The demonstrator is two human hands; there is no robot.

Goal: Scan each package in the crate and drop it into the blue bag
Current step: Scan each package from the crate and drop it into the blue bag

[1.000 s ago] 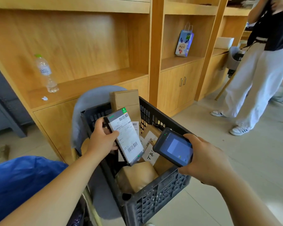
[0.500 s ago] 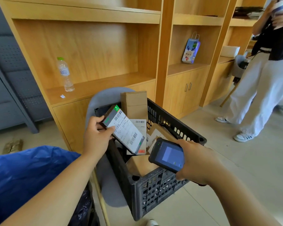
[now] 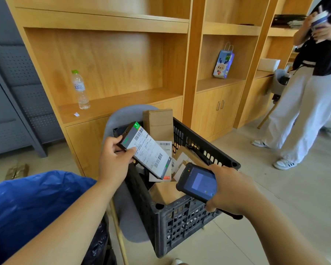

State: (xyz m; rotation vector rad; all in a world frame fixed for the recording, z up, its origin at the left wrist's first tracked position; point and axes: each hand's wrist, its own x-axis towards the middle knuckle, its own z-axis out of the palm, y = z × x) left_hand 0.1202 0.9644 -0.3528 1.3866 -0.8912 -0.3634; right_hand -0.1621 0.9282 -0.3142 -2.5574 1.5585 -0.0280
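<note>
— Above the crate point(image 3: 182, 224), what does the person hold?

— The left hand point(image 3: 114, 162) holds a flat package point(image 3: 146, 150). It has a white label with barcodes, and the label side faces up toward the camera. The fingers are closed around its near left end and the thumb presses on the label. The package is tilted, and its far end is higher than the end in the hand.

— And the other hand?

— The right hand point(image 3: 230, 190) is wrapped around a handheld scanner point(image 3: 198, 181). The dark screen shows a pale blue rectangle. The scanner is just beside the lower corner of the package, but they do not touch.

— Where is the crate?

— Under both hands. It is dark grey plastic with holes in the walls, and it sits on a grey chair point(image 3: 130, 213). Inside are more packages: a tall brown box point(image 3: 158, 123) stands upright at the far side, a brown parcel point(image 3: 165, 192) lies near the front wall, and several labelled parcels lie between them.

— And the blue bag?

— The blue bag point(image 3: 33, 205) is at the lower left, under the left forearm, just beside the chair.

— What is around?

— Behind the crate is a wooden shelf unit point(image 3: 111, 60). A water bottle point(image 3: 80, 89) stands on its left shelf, and a small gift bag point(image 3: 223, 63) stands in the next compartment. On the right another person point(image 3: 313, 104) in white trousers stands on the floor.
</note>
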